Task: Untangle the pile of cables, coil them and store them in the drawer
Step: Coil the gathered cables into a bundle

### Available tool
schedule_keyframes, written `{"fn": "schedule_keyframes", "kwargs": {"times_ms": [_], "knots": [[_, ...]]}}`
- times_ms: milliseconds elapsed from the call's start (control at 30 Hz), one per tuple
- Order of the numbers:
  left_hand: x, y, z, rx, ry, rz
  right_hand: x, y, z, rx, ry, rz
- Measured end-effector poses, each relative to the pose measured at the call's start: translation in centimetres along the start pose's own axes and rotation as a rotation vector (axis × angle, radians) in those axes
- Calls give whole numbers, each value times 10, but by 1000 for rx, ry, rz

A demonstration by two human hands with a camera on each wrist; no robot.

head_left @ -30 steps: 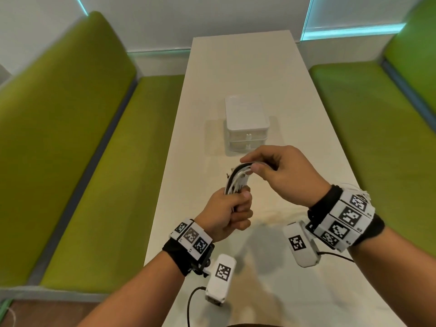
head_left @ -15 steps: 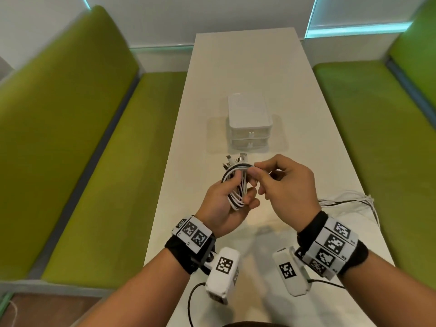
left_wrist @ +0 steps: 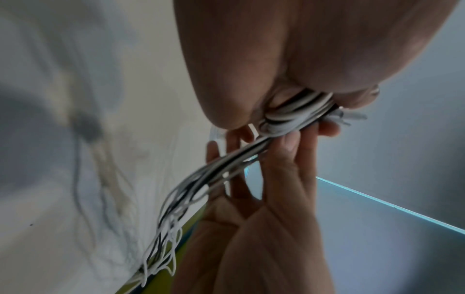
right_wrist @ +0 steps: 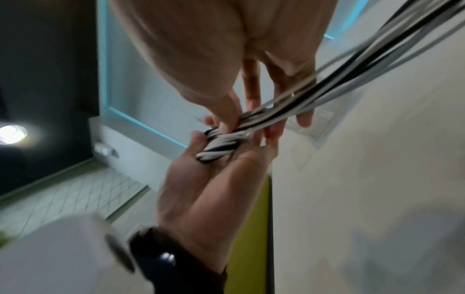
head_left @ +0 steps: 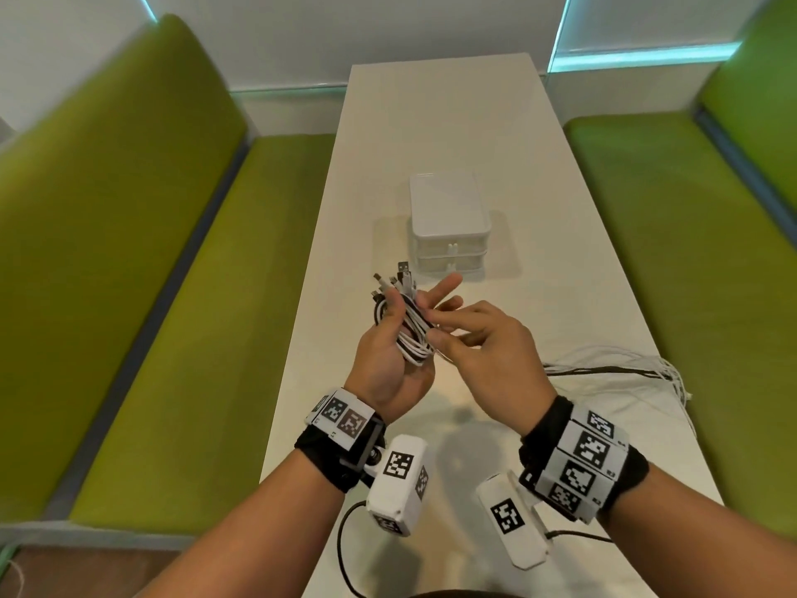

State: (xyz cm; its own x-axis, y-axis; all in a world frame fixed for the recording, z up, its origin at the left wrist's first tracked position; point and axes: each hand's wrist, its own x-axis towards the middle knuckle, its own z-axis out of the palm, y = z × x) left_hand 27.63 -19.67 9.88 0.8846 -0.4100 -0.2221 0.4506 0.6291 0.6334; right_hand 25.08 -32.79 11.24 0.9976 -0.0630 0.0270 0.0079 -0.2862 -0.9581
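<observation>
Left hand (head_left: pixel 390 360) held palm-up above the near middle of the long white tabletop (head_left: pixel 440 123), thumb clamped over a coiled bundle of white and black cables (head_left: pixel 409 334) lying across its palm; fingers extended under the coil. USB plug ends (head_left: pixel 399 276) stick up out of the far end of the coil. Right hand (head_left: pixel 487 351) just right of it, thumb and fingers curled and pinching the cable strands where they leave the coil; fingertips of both hands touching. From there the loose white and black cable tails (head_left: pixel 621 369) run right, under the right hand, and lie on the tabletop close to its right edge, some loops reaching the edge. Left wrist view shows the same strands (left_wrist: pixel 226 171) passing between the right hand's fingers (left_wrist: pixel 289 159); blurred. Right wrist view shows the coil (right_wrist: pixel 221 147) in the left palm.

White plastic two-drawer box (head_left: pixel 450 222) stands mid-tabletop, just far of the hands, both drawers closed, apart from the plug ends. Bare tabletop far of the box and left of the hands up to the left edge. Green padded benches (head_left: pixel 151 252) run along both long sides.
</observation>
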Motion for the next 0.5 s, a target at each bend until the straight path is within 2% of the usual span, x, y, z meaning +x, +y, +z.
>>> {"fn": "schedule_keyframes", "kwargs": {"times_ms": [100, 167, 233, 333, 500], "knots": [[-1, 2, 3, 116, -26, -6, 0, -3, -3, 257, -13, 285], [0, 3, 3, 237, -60, 8, 0, -7, -7, 351, -161, 415], [0, 5, 0, 370, -76, 30, 0, -9, -9, 221, -345, 346], [-2, 10, -4, 500, -90, 22, 2, -10, -4, 46, -438, 253], [-8, 17, -7, 594, -170, -27, -2, -11, -8, 264, -510, 287]]}}
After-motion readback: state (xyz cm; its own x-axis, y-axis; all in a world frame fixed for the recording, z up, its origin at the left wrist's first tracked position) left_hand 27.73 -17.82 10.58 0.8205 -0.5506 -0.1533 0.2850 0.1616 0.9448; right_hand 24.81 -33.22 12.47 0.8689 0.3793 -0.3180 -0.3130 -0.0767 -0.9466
